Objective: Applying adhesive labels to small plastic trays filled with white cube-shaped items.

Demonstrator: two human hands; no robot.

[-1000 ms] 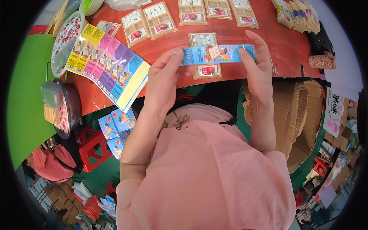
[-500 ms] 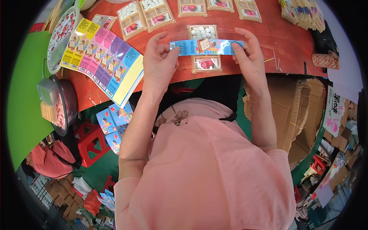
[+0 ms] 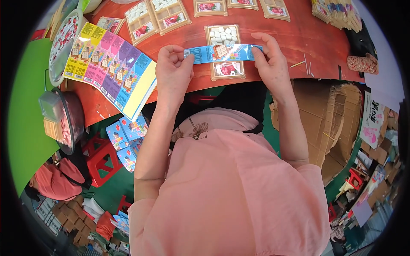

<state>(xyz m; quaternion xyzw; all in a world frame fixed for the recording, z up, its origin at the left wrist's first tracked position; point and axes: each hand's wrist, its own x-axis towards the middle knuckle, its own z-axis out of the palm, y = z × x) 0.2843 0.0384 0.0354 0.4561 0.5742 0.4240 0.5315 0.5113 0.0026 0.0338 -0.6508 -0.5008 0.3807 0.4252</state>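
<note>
A long blue label strip (image 3: 236, 53) is stretched flat between my two hands. My left hand (image 3: 174, 70) pinches its left end, and my right hand (image 3: 270, 64) pinches the right end between thumb and fingers. Behind the strip, on the red table, lies a tan compartment tray (image 3: 208, 71). White marshmallow-like pieces (image 3: 224, 36) fill its far part, and a red-and-white packet (image 3: 228, 68) sits in the near part. The tray's middle is hidden by the strip. Left of my left hand is a label sheet (image 3: 112, 66) in yellow, pink, purple and blue rows.
More tan trays (image 3: 176, 18) stand along the table's far side. A basket of red-and-white packets (image 3: 65, 47) is at far left, above a dark bowl (image 3: 73, 119). An open cardboard box (image 3: 316, 123) is by my right forearm. Bundled sticks (image 3: 339, 15) lie at far right.
The strip and both hands have shifted slightly left over the tray; my right hand has come in a little closer to the left. The whole view has also moved slightly.
</note>
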